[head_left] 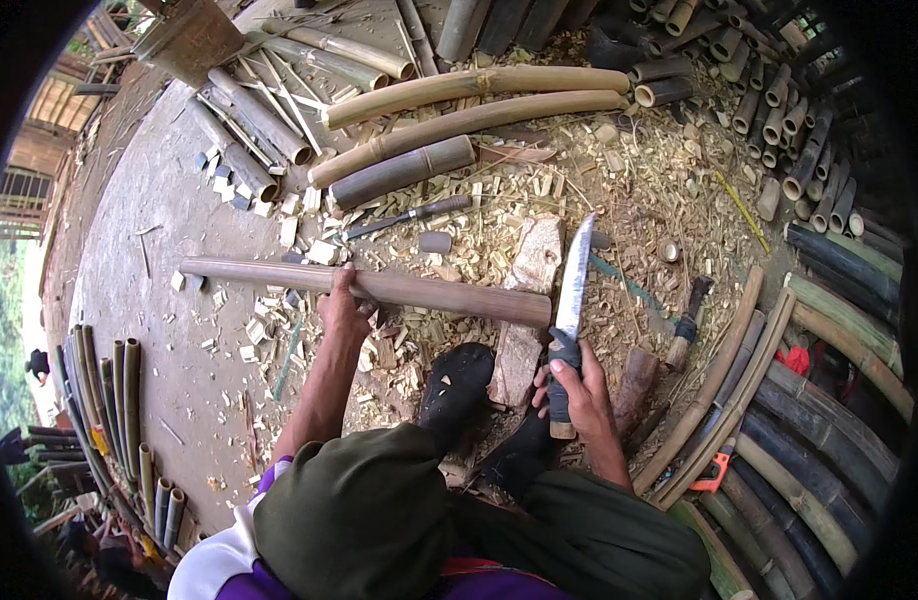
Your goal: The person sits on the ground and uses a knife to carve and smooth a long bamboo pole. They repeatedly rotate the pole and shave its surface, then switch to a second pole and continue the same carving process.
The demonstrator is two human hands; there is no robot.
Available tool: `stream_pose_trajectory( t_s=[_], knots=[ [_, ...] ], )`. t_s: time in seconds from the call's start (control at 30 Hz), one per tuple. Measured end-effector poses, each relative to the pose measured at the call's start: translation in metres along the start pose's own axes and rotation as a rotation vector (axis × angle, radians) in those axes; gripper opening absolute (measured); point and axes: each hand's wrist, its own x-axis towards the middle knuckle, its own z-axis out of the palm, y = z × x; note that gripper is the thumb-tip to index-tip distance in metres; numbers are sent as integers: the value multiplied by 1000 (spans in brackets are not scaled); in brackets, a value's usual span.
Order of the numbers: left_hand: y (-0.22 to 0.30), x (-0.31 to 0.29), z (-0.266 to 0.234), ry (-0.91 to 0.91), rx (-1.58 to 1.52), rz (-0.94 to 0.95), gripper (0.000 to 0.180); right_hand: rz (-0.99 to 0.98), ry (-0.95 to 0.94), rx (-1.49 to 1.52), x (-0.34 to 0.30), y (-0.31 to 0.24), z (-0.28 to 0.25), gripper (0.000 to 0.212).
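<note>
My left hand (345, 308) is closed around a long brown bamboo piece (459, 297), which lies almost level across the view. Its right end rests over or just above a pale, rough wooden block (535, 262) between my feet. In my right hand (583, 388) is a large knife (575, 280), gripped by its dark wrapped handle. The blade points up and away from me, just right of the bamboo's end. Blade and bamboo look close together, but I cannot tell whether they touch.
Pale wood chips (669, 165) cover the ground. Beyond lie two curved poles (479, 82) and a dark bamboo length (404, 172), with a long-handled blade (409, 216) nearer. Bamboo stacks (819, 420) and an orange-handled saw (714, 473) are at right; upright bamboo (132, 400) stands left.
</note>
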Motion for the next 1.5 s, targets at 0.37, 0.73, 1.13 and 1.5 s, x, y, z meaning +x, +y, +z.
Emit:
stream_pose_trajectory(
  t_s=[0.37, 0.73, 1.13, 1.5],
  knots=[
    [55, -90, 84, -419, -91, 344, 54, -183, 153, 114, -14, -16, 0, 37],
    [198, -136, 130, -423, 1087, 1149, 50, -299, 346, 264, -16, -11, -9, 48],
    [134, 52, -14, -535, 1691, 1232, 45, -172, 484, 264, -21, 21, -31, 23],
    [93, -38, 55, -990, 1839, 1141, 90, -109, 267, -441, -7, 24, -28, 39]
  ],
)
